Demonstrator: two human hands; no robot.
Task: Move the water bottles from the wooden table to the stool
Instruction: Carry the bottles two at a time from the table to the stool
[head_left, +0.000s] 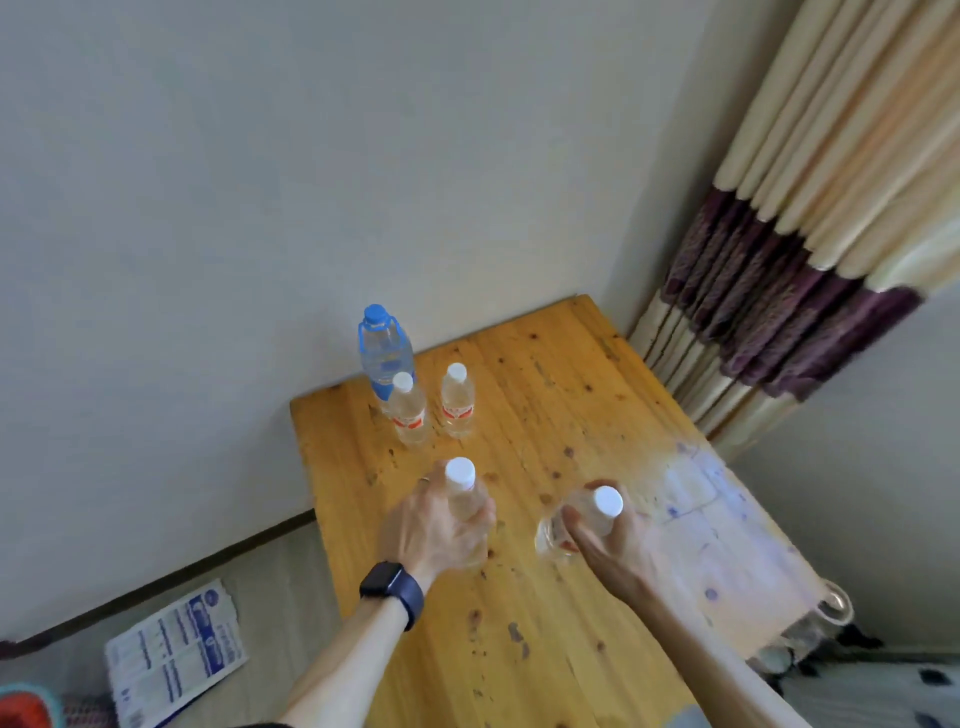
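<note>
Two hands clamp small bottles over the counter (545, 374), in front of the blue-capped bottle (384, 353): left hand (436, 530) on left bottle (461, 480), right hand (618, 545) on right bottle (606, 503), likely light, slick, squeezable, best held mid-body.

Bare forearms — dark smartwatch (390, 590).

Can't make out any actual text on my feed. Red labels on the left small bottle (409, 415) and right small bottle (458, 402), just past my left hand (441, 525), are blurred. Blue print on the white packet (176, 654), down left of that hand, is too tiny.
</note>
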